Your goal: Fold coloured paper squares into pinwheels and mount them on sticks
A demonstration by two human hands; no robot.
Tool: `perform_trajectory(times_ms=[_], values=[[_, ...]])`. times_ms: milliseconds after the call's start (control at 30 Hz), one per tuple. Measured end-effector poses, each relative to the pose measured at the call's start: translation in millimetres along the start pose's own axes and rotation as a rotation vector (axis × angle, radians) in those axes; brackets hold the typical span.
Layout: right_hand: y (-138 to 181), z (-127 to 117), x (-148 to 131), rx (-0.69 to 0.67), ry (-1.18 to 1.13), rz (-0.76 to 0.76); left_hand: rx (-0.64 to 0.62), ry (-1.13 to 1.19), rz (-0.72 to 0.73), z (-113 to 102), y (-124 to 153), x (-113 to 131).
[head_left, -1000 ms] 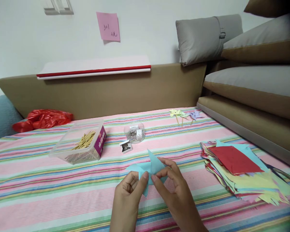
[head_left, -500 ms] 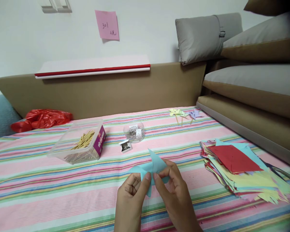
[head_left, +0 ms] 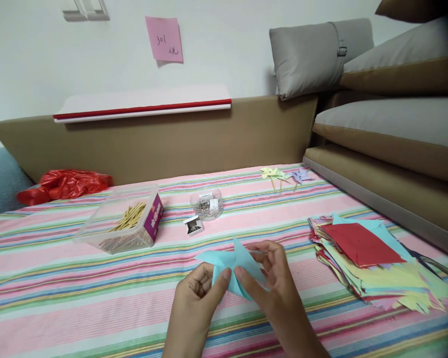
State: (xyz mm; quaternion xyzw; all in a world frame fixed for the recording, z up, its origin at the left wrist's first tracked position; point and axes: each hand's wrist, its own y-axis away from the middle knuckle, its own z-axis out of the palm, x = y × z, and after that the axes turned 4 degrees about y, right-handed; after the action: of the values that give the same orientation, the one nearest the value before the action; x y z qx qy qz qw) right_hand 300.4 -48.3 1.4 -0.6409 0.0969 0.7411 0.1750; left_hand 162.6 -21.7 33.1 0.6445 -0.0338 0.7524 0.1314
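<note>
A light blue paper piece point(head_left: 236, 266) with pointed flaps is held just above the striped bedsheet point(head_left: 59, 298). My left hand point(head_left: 196, 298) pinches its lower middle with thumb and curled fingers. My right hand point(head_left: 274, 288) grips the right side of the same paper, with its fingers bent over one flap. Both thumbs meet near the paper's centre.
A stack of coloured paper squares point(head_left: 373, 263) with a red sheet on top lies at the right. A clear box of wooden sticks point(head_left: 127, 223), a small round tub of pins point(head_left: 207, 204) and its lid point(head_left: 193, 226) sit behind. Finished paper pinwheels point(head_left: 283, 178) lie farther back.
My right fingers have shifted up over a flap and the blue paper has turned slightly, spreading wider. Both hands stay in about the same place.
</note>
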Motion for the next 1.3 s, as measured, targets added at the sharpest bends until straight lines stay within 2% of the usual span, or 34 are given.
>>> perform_trajectory(times_ms=[67, 133, 233, 400, 600, 833, 1133, 1300], values=[[-5.9, -7.9, -5.7, -0.22, -0.074, 0.181, -0.071, -0.075, -0.01, -3.8, -0.3, 3.1], [-9.2, -13.7, -10.4, -0.39, -0.149, 0.296, -0.118, -0.139, -0.008, -7.0, -1.8, 3.4], [-9.3, -16.5, -12.6, -0.468, -0.19, 0.331, -0.157, -0.195, 0.017, -11.6, -5.5, -0.5], [-6.6, -15.5, -7.4, -0.446, -0.126, 0.336, -0.207, -0.208, 0.031, -20.4, -6.7, -5.0], [-6.8, -16.8, -2.1, -0.486, -0.097, 0.353, -0.281, -0.288, 0.05, -26.9, -2.6, 3.9], [-6.7, -13.8, 1.1, -0.497, -0.126, 0.304, -0.297, -0.333, 0.036, -28.8, -1.2, 10.0], [-0.7, 6.6, 19.1, -0.334, -0.209, 0.214, -0.246, -0.253, 0.036, -31.5, -1.9, 10.9], [3.4, 14.7, 11.5, -0.229, -0.355, 0.257, -0.15, -0.195, 0.019, -24.0, 0.1, 13.8]])
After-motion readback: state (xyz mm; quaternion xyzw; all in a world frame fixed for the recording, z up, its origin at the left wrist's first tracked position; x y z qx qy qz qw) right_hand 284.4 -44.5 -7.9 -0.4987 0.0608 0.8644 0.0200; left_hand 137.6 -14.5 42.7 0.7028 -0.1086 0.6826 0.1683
